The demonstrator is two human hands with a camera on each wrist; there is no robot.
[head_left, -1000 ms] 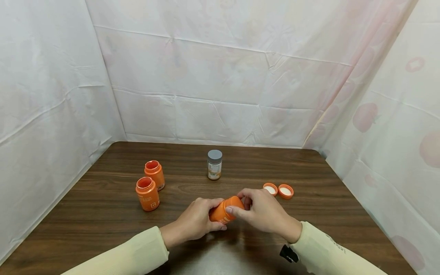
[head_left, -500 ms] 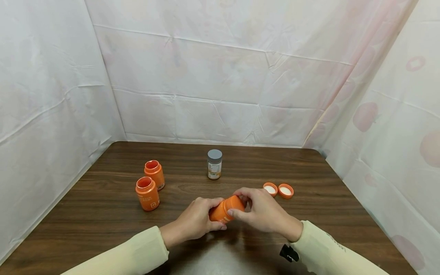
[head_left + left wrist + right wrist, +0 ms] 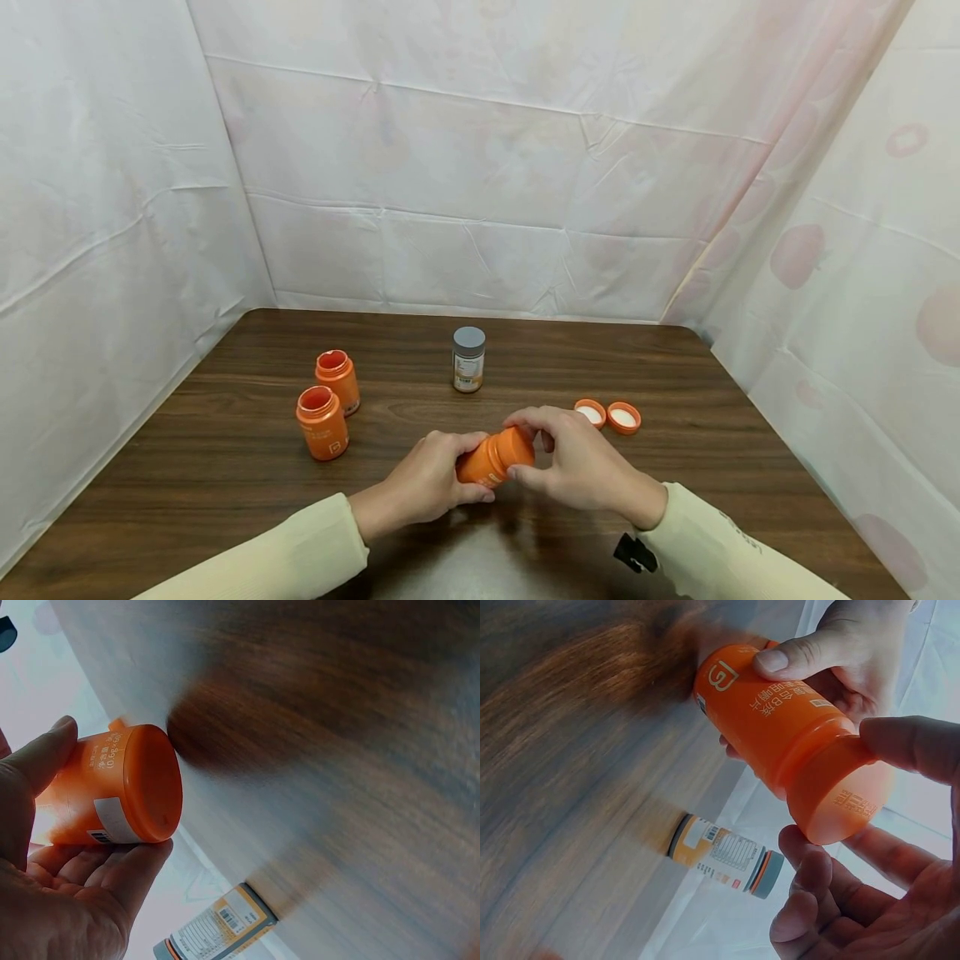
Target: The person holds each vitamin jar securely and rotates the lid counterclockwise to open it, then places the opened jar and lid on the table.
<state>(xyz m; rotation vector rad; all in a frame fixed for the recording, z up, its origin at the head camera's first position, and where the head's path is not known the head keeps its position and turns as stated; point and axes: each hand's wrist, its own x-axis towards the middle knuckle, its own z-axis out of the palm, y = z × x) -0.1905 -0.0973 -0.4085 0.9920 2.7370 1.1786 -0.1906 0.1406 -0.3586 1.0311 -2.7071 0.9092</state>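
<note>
Between your fingers [image 3: 528,417] is a bottle [image 3: 483,467]. On the table [image 3: 405,333], left of your fingers, are two other bottles [image 3: 324,433]; beyond your fingers, a jar [image 3: 468,367]; right of them, two caps [image 3: 624,418].

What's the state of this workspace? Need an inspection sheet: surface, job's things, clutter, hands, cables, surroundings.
Surface: dark wood-grain table, glare at its near edge.
Job's things: orange bottle, held tilted; cap on its neck.
Clutter: two open bottles upright at left; two loose caps, insides up, at right; gray-lidded bottle upright at far middle.
Left hand: grips the bottle's body.
Right hand: pinches the cap.
Cables: nothing seen.
Surroundings: white sheet at back and both sides, creased, printed pale red at right.
</note>
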